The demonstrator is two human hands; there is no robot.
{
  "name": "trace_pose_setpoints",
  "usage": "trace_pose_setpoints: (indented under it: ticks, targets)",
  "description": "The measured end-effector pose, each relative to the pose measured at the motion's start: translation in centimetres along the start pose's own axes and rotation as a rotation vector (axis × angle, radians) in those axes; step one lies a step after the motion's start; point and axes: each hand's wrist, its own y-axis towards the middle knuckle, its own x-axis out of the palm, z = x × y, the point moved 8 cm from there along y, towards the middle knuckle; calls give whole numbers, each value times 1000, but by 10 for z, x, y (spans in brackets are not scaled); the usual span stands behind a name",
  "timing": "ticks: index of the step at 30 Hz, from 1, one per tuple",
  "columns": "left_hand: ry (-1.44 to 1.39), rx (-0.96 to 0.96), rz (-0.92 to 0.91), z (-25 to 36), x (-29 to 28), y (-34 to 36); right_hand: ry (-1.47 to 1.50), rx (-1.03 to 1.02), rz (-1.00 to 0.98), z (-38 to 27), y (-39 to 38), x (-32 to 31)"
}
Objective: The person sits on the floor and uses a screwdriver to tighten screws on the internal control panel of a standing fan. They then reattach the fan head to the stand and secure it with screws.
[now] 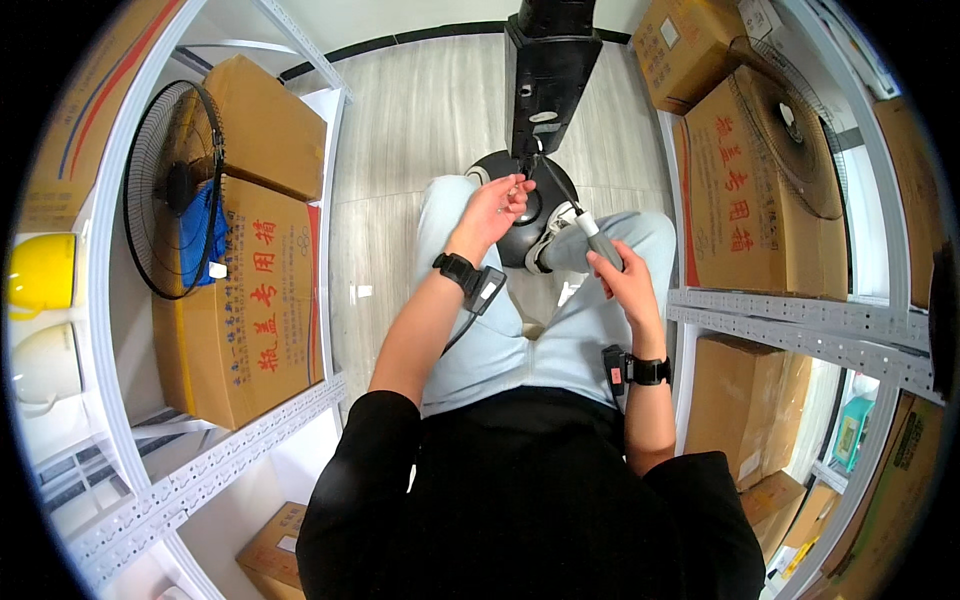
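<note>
My right hand [622, 282] is closed round the grey-and-white handle of a screwdriver [601, 243]. Its dark shaft slants up and left to the underside of a black fan column [548, 95]. Just below the column's lower end, my left hand [496, 208] has its fingers curled and their tips close together. Whether they pinch something small cannot be made out. Under both hands lies a round black base [519, 238] on the floor between my feet, partly hidden by my left hand and legs.
Metal shelves flank me, holding cardboard boxes [250, 290] on the left and a large box [735, 200] on the right. One round fan grille [165, 235] leans at the left, another [790, 130] at the right. Yellow and white cups [45, 275] stand far left.
</note>
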Motion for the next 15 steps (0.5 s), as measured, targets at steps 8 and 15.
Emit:
trace_pose_setpoints:
  ticks: [8, 15]
  targets:
    - [81, 31, 2, 3, -3, 7, -118, 18, 19, 0, 8, 7]
    - [-57, 37, 30, 7, -1, 14, -233, 13, 58, 1, 7, 6]
